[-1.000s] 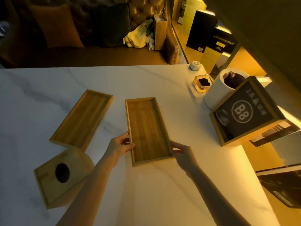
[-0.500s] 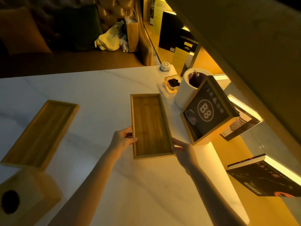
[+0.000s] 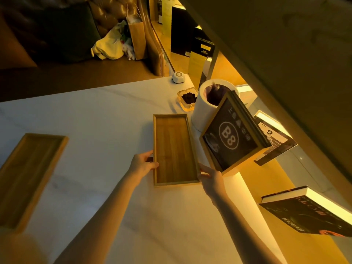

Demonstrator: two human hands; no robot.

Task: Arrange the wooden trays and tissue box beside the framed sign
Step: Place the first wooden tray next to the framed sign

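While your left hand (image 3: 142,164) pinches the near left rim of the wooden tray (image 3: 174,149), your right hand (image 3: 209,177) grips its near right corner. The tray lies flat on the white marble table (image 3: 99,121), just beside the framed B8 sign (image 3: 233,138). A second wooden tray (image 3: 28,176) sits well apart at the left edge.

Lay on the desk (image 3: 95,115): one tray (image 3: 174,149) just left of the framed sign (image 3: 231,138), another tray (image 3: 26,178) well apart at the left edge, ashtray (image 3: 187,99) behind.
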